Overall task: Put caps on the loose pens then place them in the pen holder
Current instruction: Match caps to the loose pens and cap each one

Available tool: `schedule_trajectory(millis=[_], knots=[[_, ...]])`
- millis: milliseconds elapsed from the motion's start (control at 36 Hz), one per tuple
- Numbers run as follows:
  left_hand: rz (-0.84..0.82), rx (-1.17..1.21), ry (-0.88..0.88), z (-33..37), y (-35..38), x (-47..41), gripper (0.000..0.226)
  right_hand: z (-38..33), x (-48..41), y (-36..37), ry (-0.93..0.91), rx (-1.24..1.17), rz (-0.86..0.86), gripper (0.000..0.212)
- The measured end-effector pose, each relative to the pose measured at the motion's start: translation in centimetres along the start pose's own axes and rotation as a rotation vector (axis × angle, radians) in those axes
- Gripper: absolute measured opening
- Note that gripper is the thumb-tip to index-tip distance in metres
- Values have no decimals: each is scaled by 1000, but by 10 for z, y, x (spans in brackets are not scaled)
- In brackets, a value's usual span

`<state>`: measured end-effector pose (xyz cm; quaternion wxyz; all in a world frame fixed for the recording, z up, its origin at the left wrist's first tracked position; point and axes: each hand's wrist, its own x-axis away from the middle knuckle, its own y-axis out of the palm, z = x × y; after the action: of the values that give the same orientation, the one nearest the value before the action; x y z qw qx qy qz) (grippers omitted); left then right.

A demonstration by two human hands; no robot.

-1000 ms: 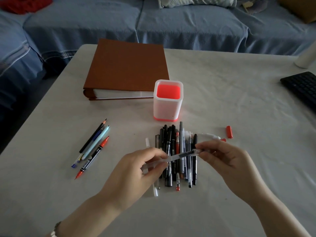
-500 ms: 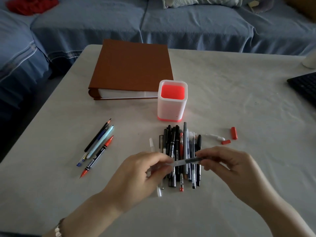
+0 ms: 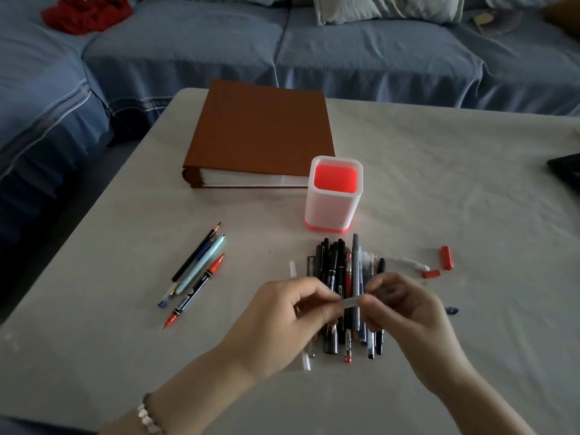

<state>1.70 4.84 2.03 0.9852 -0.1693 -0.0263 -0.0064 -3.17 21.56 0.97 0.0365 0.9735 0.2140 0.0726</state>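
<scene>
Head: left hand (image 3: 292, 321) + right hand (image 3: 405, 312) pinch pen (image 3: 350, 301), axis L-R.

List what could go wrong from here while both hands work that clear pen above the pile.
The left hand and right hand pinch the translucent plastic pen right above the pile of dark pens; a slip could drop it in among them. The tall white pen holder with a red inside stands narrow and upright; a pen thrust in aslant might tip it.

Pen holder (image 3: 326, 208) stands open from above (brown binder (image 3: 260, 130) just behind, pen pile (image 3: 333, 262) in front)
</scene>
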Motion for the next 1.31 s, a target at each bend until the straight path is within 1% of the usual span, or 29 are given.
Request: schedule_trajectory(millis=[56,83,111,139,167,222,250,333,417,500,556,583,667,694,750,806,861,1000,1083,1167,1250,1306], knots=[[38,-149,29,-8,-7,0,24,7,-3,1,88,-153,-11,46],[72,-249,29,-14,-13,0,32,9,-6,0,108,-164,27,56],[126,-360,23,-23,-20,0,37,11,-8,0,112,-152,64,60],[196,-473,27,-33,-28,0,36,13,-10,-2,104,-116,98,60],[278,-583,25,-45,-36,1,31,11,-12,-2,100,-91,138,55],[404,-740,-69,-64,-52,2,16,9,-16,-7,122,-72,198,36],[432,-778,-136,-71,-59,3,15,7,-19,-11,125,-49,225,30],[459,-834,-258,-85,-71,7,19,0,-30,-18,113,115,301,30],[430,-878,-305,-92,-73,7,13,4,-43,-24,128,301,334,25],[396,-899,-321,-97,-70,4,4,17,-53,-26,137,552,335,22],[365,-907,-350,-98,-67,1,4,24,-56,-25,154,725,298,14],[349,-905,-370,-99,-65,0,3,27,-57,-24,152,781,272,16],[315,-906,-383,-97,-59,-2,7,35,-56,-23,128,814,247,45],[306,-912,-363,-95,-57,-3,9,37,-55,-25,113,819,249,50],[285,-905,-326,-89,-52,-6,13,39,-54,-32,78,857,260,44],[275,-820,-281,-82,-46,-9,14,37,-55,-47,22,910,321,32],[291,-714,-243,-73,-40,-11,15,36,-58,-67,8,968,402,26],[295,-521,-91,-54,-24,-13,15,30,-64,-110,222,1110,611,34],[249,-430,-40,-39,-16,-13,12,31,-69,-123,331,1153,614,43],[165,-351,-15,-27,-9,-11,9,36,-71,-129,358,1170,569,37],[124,-331,7,-19,-4,-9,13,37,-68,-127,295,1169,585,30],[112,-327,15,-14,-1,-8,15,34,-63,-119,188,1052,575,21]])
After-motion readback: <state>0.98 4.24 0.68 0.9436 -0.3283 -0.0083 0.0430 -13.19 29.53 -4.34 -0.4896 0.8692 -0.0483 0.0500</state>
